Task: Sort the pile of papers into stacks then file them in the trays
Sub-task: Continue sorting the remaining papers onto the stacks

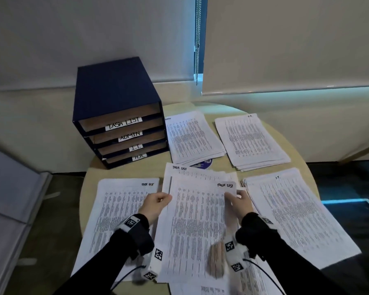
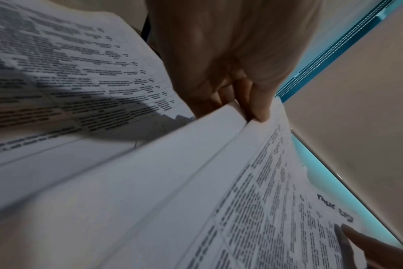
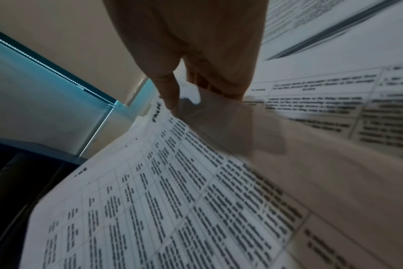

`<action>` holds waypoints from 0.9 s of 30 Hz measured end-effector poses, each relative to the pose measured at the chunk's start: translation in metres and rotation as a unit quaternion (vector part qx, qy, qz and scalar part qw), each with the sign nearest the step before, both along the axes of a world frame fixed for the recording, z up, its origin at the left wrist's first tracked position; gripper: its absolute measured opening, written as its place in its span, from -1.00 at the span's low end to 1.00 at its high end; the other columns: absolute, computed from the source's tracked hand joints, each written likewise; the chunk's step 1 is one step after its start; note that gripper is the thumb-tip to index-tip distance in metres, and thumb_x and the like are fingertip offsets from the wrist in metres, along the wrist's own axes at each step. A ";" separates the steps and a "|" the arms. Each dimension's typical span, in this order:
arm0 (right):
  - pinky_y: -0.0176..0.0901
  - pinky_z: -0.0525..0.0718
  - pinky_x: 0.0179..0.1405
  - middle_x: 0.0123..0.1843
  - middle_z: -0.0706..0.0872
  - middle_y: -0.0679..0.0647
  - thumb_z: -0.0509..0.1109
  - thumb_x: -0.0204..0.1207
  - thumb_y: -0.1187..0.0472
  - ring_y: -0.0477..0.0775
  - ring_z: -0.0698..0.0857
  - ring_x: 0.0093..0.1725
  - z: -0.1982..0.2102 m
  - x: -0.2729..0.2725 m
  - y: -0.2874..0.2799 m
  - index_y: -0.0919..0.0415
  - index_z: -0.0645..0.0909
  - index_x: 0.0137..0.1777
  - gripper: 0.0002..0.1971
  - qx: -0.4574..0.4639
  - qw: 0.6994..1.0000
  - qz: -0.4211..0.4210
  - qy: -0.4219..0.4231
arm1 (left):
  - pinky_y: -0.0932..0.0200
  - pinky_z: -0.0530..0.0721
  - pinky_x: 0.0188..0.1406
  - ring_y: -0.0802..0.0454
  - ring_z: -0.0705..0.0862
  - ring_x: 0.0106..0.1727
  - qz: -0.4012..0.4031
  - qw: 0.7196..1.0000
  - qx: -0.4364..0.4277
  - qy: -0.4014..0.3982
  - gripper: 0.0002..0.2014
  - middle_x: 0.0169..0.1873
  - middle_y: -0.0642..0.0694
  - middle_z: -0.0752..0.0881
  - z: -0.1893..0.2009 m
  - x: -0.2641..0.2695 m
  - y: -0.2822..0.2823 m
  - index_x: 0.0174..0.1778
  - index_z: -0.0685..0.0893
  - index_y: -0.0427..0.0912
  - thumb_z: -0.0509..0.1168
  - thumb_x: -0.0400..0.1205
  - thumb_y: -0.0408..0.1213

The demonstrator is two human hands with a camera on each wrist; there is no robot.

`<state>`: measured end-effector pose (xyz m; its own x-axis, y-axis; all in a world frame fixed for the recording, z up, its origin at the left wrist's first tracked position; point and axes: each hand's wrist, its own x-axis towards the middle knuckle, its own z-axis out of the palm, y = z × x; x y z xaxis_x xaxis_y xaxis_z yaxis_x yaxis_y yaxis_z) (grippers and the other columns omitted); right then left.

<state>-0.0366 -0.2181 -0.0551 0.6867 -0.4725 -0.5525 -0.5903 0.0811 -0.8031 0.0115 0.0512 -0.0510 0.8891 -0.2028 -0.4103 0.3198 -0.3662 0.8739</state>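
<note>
Head view: the left hand [image 1: 156, 204] pinches the left edge of a sheet headed "TASK LIST" [image 1: 197, 226], thumb on top and fingers curled beneath. The right hand [image 1: 241, 202] pinches the same sheet at its upper right corner; the right wrist view is blurred, but thumb and fingers appear closed on the paper. The sheet is raised slightly above the unsorted pile [image 1: 200, 170] at the middle of the round table [image 1: 262, 122]. Left of it lies a stack marked "TASK LIST" [image 1: 117, 209]; right of it lies the I.T. stack [image 1: 292, 211]. Farther back are a stack with an illegible heading [image 1: 192, 137], over a blue disc [image 1: 203, 163], and the H.R. stack [image 1: 251, 141]. At the far left stands the blue tray unit [image 1: 115, 96], trays labelled TASK LIST, ADMIN, I.T., H.R.
</note>
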 end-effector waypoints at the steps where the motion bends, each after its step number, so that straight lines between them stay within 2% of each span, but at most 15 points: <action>1: 0.24 0.58 0.30 0.19 0.68 0.31 0.48 0.48 0.23 0.30 0.67 0.14 -0.001 -0.003 0.002 0.27 0.48 0.18 -0.67 0.002 1.000 -0.010 0.008 | 0.04 0.48 0.42 -0.04 0.63 0.29 0.008 1.000 0.007 -0.004 -0.89 0.12 -0.07 0.74 -0.001 -0.001 -0.001 0.00 0.73 -0.11 0.35 0.66 -0.19; 4: 0.05 0.60 0.10 0.06 0.63 0.22 0.51 0.42 0.29 0.24 0.63 0.03 -0.004 -0.014 0.007 0.22 0.46 0.12 -0.66 -0.034 0.999 -0.030 0.026 | 0.10 0.42 0.32 -0.03 0.59 0.26 0.038 0.999 0.020 -0.003 -0.82 0.04 -0.03 0.70 -0.005 -0.002 -0.002 0.00 0.76 -0.22 0.40 0.62 -0.18; 7: -0.16 0.49 -0.23 -0.11 0.62 0.14 0.49 0.43 0.31 0.16 0.59 -0.14 0.003 -0.023 0.014 0.23 0.49 0.00 -0.76 -0.093 0.995 -0.031 0.014 | 0.04 0.38 0.38 -0.01 0.56 0.26 0.059 0.998 0.007 0.013 -0.82 0.01 0.03 0.70 -0.007 -0.002 -0.002 -0.09 0.76 -0.24 0.47 0.55 -0.18; 10: -0.17 0.38 -0.42 -0.28 0.63 0.09 0.48 0.40 0.28 0.16 0.58 -0.26 0.001 -0.025 0.015 0.26 0.55 -0.17 -0.86 -0.162 0.987 -0.017 0.011 | 0.00 0.34 0.43 -0.01 0.53 0.30 0.077 0.997 -0.004 0.020 -0.82 0.03 0.01 0.71 -0.009 -0.001 -0.002 -0.19 0.73 -0.24 0.51 0.52 -0.20; 12: -0.22 0.37 -0.50 -0.40 0.59 0.03 0.47 0.41 0.26 0.11 0.55 -0.37 -0.001 -0.026 0.014 0.22 0.52 -0.32 -0.82 -0.180 0.984 -0.012 0.002 | -0.05 0.32 0.48 -0.04 0.52 0.36 0.085 0.996 0.001 0.018 -0.83 0.07 -0.03 0.69 -0.010 -0.001 -0.002 -0.19 0.72 -0.23 0.51 0.52 -0.20; 15: -0.21 0.39 -0.47 -0.40 0.63 0.06 0.45 0.42 0.22 0.15 0.57 -0.34 -0.001 -0.028 0.014 0.20 0.52 -0.37 -0.80 -0.199 0.980 0.004 -0.002 | -0.08 0.32 0.49 -0.08 0.50 0.42 0.091 0.995 0.028 0.012 -0.80 0.08 -0.04 0.66 -0.015 -0.001 -0.001 -0.21 0.70 -0.20 0.53 0.49 -0.16; 17: -0.28 0.38 -0.49 -0.37 0.66 0.05 0.44 0.43 0.22 0.14 0.59 -0.33 -0.001 -0.029 0.014 0.16 0.55 -0.36 -0.82 -0.204 0.979 0.023 -0.002 | -0.08 0.33 0.48 -0.10 0.51 0.42 0.096 0.995 0.035 0.012 -0.78 0.13 -0.07 0.68 -0.017 -0.001 -0.001 -0.23 0.69 -0.18 0.55 0.47 -0.14; 21: -0.37 0.38 -0.48 -0.25 0.71 0.05 0.41 0.45 0.27 0.09 0.63 -0.27 0.000 -0.032 0.014 0.14 0.64 -0.16 -0.98 -0.187 0.981 0.047 0.013 | 0.02 0.33 0.35 -0.06 0.53 0.35 0.106 0.994 0.020 0.020 -0.76 0.10 -0.10 0.72 -0.014 -0.002 -0.003 -0.31 0.65 -0.20 0.55 0.46 -0.18; 23: -0.35 0.40 -0.47 -0.23 0.72 0.06 0.41 0.43 0.27 0.10 0.65 -0.26 -0.001 -0.033 0.014 0.16 0.65 -0.13 -0.95 -0.194 0.979 0.052 0.018 | 0.05 0.32 0.30 -0.04 0.53 0.32 0.112 0.993 0.018 0.021 -0.76 0.10 -0.12 0.72 -0.012 -0.002 -0.003 -0.33 0.62 -0.20 0.55 0.47 -0.20; 27: -0.26 0.40 -0.44 -0.26 0.72 0.09 0.41 0.41 0.27 0.12 0.62 -0.26 -0.005 -0.031 0.011 0.23 0.63 -0.19 -0.96 -0.208 0.977 0.054 0.019 | 0.10 0.32 0.27 -0.03 0.54 0.27 0.125 0.992 0.013 0.023 -0.75 0.07 -0.14 0.72 -0.009 -0.002 -0.001 -0.33 0.61 -0.22 0.55 0.47 -0.21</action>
